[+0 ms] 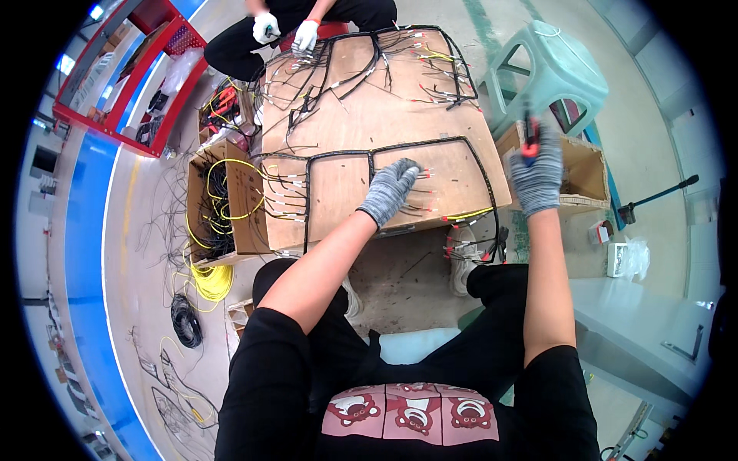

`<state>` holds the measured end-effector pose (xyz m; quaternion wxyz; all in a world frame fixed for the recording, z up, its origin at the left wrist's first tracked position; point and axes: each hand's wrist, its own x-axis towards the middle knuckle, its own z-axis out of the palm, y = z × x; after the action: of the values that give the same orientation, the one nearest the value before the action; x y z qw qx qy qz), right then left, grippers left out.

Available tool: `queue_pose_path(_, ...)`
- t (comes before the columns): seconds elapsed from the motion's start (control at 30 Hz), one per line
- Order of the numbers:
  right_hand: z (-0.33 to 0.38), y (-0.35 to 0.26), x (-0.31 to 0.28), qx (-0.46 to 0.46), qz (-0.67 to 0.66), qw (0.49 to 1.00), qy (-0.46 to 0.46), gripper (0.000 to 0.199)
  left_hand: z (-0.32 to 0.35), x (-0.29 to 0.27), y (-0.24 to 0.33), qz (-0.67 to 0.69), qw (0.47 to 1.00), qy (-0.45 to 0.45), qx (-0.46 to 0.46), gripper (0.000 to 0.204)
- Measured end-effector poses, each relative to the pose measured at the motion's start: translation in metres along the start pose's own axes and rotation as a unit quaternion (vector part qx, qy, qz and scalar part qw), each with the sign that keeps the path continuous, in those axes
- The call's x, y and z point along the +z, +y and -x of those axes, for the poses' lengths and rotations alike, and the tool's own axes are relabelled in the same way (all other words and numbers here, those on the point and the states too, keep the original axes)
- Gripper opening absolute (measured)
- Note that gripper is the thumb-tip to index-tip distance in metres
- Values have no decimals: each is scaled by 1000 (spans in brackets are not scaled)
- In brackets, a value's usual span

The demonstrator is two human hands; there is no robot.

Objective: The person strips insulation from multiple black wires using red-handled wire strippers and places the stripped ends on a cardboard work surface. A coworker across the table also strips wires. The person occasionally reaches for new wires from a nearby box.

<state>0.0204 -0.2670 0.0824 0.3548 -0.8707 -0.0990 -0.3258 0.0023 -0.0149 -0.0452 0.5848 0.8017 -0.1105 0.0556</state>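
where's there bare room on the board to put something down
The best patch is the middle strip of the wooden board, between the far harness and the near harness. A smaller one lies between the near harness's left side and the left hand. The far-left part is crowded with loose wires and a co-worker's gloved hands.

Workshop or factory floor, wiring assembly type: wire harnesses [309,201] laid out on a wooden board [400,115], cardboard box [255,211] stuffed with cable, yellow wire coil [213,284] on the ground, red metal rack [92,125], blue floor lane [83,230] edged white, co-worker's gloved hand [306,34] opposite.
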Motion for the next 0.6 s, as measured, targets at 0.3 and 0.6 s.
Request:
queue_pose_path(0.3, 42, -2, -56, 437, -668, 601, 47, 17, 43, -30, 86, 547, 776, 13, -313, 54)
queue_pose_path(0.6, 156, -110, 19, 125, -125, 949, -260, 38, 110, 6, 86, 690, 659, 100, -282, 64)
